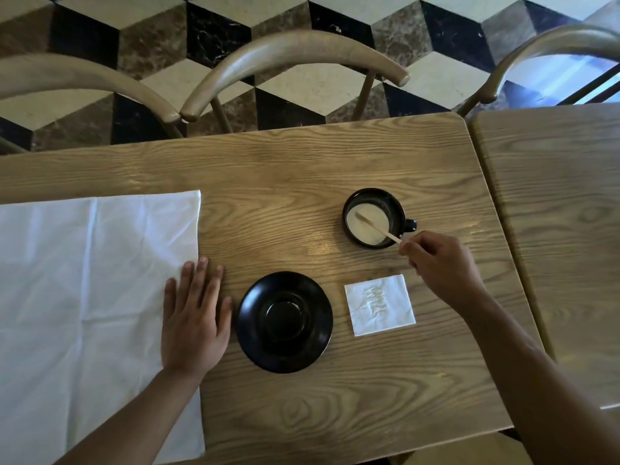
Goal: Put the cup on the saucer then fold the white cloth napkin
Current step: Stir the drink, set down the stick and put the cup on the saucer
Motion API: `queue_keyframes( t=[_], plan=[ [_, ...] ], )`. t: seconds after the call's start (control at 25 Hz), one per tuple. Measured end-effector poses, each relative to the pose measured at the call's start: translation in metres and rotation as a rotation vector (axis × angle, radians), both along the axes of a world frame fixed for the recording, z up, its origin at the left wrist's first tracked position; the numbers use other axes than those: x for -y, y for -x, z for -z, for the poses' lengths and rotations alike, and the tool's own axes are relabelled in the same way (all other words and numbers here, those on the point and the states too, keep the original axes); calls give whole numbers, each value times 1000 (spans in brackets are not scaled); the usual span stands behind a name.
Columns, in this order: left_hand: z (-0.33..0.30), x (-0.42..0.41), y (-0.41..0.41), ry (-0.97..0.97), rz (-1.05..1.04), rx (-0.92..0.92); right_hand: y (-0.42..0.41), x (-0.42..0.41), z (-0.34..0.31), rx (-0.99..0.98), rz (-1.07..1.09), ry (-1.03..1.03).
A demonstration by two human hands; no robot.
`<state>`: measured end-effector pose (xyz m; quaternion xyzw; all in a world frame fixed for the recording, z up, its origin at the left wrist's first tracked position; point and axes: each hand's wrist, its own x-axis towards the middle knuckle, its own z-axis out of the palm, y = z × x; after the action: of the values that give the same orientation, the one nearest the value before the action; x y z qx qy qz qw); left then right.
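A black cup point(396, 209) with milky liquid stands on the wooden table point(302, 162), its handle to the right. A wooden stir stick point(375, 226) leans inside it. My right hand point(439, 260) pinches the stick's outer end just in front of the cup's handle. The black saucer point(285, 322) sits bare, nearer to me and left of the cup. The white cloth napkin point(84, 297) lies spread flat at the left. My left hand point(194, 317) rests flat, fingers apart, on the cloth's right edge beside the saucer.
A small white paper napkin point(379, 305) lies right of the saucer. Wooden chairs point(292, 58) stand at the table's far side. A second table point(553, 229) adjoins on the right. Checkered floor tiles show beyond.
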<state>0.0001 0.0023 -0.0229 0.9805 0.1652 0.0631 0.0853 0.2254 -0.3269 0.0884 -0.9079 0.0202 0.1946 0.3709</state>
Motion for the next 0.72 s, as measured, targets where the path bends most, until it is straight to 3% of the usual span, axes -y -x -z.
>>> queue_keyframes(
  t=[0.72],
  plan=[
    [9,-3,1,-26,-5,8,54,21,-1,92,-9,61]
  ],
)
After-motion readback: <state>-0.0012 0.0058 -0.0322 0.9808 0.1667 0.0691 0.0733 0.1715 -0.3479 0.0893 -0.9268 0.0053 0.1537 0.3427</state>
